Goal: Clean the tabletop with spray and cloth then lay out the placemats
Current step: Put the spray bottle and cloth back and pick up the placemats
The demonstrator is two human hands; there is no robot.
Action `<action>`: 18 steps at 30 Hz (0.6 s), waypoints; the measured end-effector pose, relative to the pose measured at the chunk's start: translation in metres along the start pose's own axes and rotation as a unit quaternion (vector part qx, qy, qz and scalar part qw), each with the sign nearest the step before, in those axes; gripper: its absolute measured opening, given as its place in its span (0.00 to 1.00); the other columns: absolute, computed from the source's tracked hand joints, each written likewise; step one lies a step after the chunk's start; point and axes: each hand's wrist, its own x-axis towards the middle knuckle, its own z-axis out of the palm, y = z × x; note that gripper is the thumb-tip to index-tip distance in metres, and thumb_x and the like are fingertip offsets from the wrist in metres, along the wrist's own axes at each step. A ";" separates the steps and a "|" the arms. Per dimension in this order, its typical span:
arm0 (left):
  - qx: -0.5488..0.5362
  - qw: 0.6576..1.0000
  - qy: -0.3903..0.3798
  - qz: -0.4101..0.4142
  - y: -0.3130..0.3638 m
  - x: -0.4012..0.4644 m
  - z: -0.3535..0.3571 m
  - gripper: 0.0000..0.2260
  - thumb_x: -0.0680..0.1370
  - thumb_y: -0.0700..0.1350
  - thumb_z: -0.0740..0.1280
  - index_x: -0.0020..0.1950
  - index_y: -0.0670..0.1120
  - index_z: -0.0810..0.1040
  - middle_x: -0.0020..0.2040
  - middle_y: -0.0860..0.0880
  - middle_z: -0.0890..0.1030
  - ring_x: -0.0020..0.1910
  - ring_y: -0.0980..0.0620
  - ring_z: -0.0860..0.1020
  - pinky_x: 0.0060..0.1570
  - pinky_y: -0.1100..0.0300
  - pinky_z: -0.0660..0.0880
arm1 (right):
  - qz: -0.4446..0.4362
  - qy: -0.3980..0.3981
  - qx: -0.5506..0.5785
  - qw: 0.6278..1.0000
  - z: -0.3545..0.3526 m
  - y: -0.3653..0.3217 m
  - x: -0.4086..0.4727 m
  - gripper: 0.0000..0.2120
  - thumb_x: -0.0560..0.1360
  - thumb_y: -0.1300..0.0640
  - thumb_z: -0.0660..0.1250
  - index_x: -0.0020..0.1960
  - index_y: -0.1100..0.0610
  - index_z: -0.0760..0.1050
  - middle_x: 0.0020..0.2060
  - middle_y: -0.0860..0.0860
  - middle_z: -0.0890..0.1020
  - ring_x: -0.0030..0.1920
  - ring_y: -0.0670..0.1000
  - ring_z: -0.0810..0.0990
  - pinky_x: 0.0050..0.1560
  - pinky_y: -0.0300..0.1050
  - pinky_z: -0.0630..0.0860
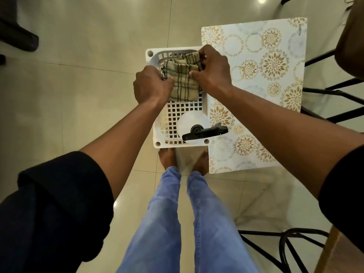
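A: Where are your hands right now?

B: Both are on the cloth (183, 79), the beige one with dark checked lines. Your left hand (151, 85) is closed in a fist on its edge at nine o'clock; your right hand (211, 69) pinches the opposite side at three o'clock, thumb and fingers curled into the fabric.

A: And the cloth itself?

B: It is bunched between your hands over the far half of the white basket (157, 125), toward twelve o'clock. I cannot tell whether its lower edge touches the grid floor.

A: The spray?

B: The spray bottle (194, 125) stands in the basket's near corner, at about five o'clock from the cloth. Its black trigger head (204, 132) points toward three o'clock and juts past the rim.

A: The placemats?

B: A placemat (275, 75) with gold and grey floral circles lies just beside the basket at three o'clock, on the glass tabletop (295, 194). Your right forearm crosses above it.
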 end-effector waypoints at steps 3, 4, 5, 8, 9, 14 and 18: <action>0.026 0.999 0.013 0.016 0.002 -0.001 -0.003 0.16 0.77 0.57 0.77 0.58 0.47 0.85 0.57 0.46 0.86 0.56 0.44 0.83 0.47 0.57 0.71 | 0.001 0.023 -0.013 1.000 -0.002 -0.001 -0.001 0.15 0.70 0.57 0.77 0.55 0.51 0.80 0.42 0.44 0.83 0.45 0.48 0.84 0.50 0.48 0.83; 0.031 0.999 0.015 0.019 0.002 -0.002 -0.004 0.19 0.77 0.57 0.78 0.61 0.47 0.83 0.60 0.46 0.85 0.58 0.44 0.82 0.48 0.57 0.71 | 0.003 0.033 -0.010 0.999 -0.004 -0.001 -0.002 0.14 0.70 0.58 0.77 0.54 0.50 0.81 0.40 0.43 0.82 0.45 0.47 0.84 0.49 0.47 0.83; 0.031 0.999 0.018 0.023 0.003 -0.003 -0.006 0.20 0.77 0.56 0.78 0.63 0.48 0.81 0.62 0.47 0.84 0.60 0.45 0.82 0.49 0.57 0.70 | 0.005 0.044 -0.005 0.999 -0.006 -0.001 -0.003 0.14 0.70 0.58 0.76 0.54 0.49 0.81 0.38 0.42 0.82 0.44 0.46 0.84 0.47 0.44 0.82; -0.006 0.998 0.049 0.047 0.006 -0.007 -0.016 0.16 0.78 0.53 0.75 0.63 0.49 0.79 0.66 0.51 0.83 0.62 0.48 0.82 0.54 0.60 0.72 | 0.004 0.086 0.011 0.996 -0.018 0.002 -0.010 0.12 0.71 0.59 0.72 0.53 0.49 0.83 0.40 0.42 0.84 0.43 0.42 0.84 0.42 0.31 0.76; -0.033 0.995 0.068 0.061 0.009 -0.011 -0.023 0.12 0.79 0.51 0.72 0.60 0.50 0.79 0.63 0.53 0.85 0.59 0.50 0.83 0.54 0.61 0.73 | 0.005 0.100 0.020 0.995 -0.023 0.003 -0.014 0.11 0.72 0.58 0.72 0.53 0.49 0.83 0.41 0.42 0.84 0.43 0.41 0.84 0.42 0.29 0.74; -0.189 0.962 0.098 0.169 0.042 -0.071 -0.065 0.06 0.78 0.46 0.68 0.52 0.49 0.83 0.41 0.61 0.82 0.38 0.65 0.81 0.45 0.67 0.77 | 0.059 0.140 0.105 0.983 -0.058 0.013 -0.054 0.10 0.73 0.59 0.70 0.52 0.47 0.82 0.43 0.43 0.86 0.43 0.42 0.85 0.51 0.50 0.84; -0.270 0.933 0.023 0.236 0.066 -0.144 -0.086 0.05 0.79 0.43 0.70 0.52 0.45 0.84 0.43 0.58 0.84 0.42 0.60 0.84 0.46 0.61 0.80 | 0.110 0.145 0.184 0.966 -0.078 0.026 -0.116 0.10 0.73 0.57 0.71 0.51 0.45 0.81 0.43 0.45 0.86 0.46 0.45 0.86 0.50 0.57 0.85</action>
